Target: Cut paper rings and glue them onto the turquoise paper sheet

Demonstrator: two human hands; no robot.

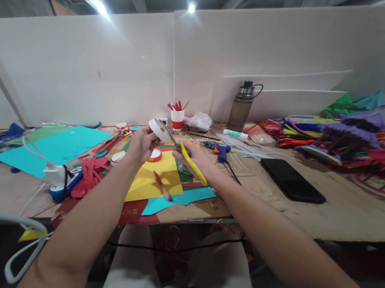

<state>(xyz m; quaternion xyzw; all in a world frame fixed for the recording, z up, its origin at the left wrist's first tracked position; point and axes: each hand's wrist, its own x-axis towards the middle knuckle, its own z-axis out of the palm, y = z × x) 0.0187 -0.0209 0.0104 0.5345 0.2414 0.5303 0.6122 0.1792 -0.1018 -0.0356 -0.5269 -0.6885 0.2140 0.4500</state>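
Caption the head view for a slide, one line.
Left hand lifts a white tape roll while right hand works yellow-handled scissors at it, above colored paper sheets on a cluttered craft table.

Two ceiling lamps (pixel 191 8) burn out to white flares above the white partition (pixel 91 77), the left one streaking. The light falls evenly on the worktable (pixel 338 207), brightest along its far edge; shadows are soft, and the space under its near edge is dark. Wide-angle distortion bends the partition's top and stretches both forearms toward the bottom corners. The centre is fairly sharp; the right-edge clutter smears
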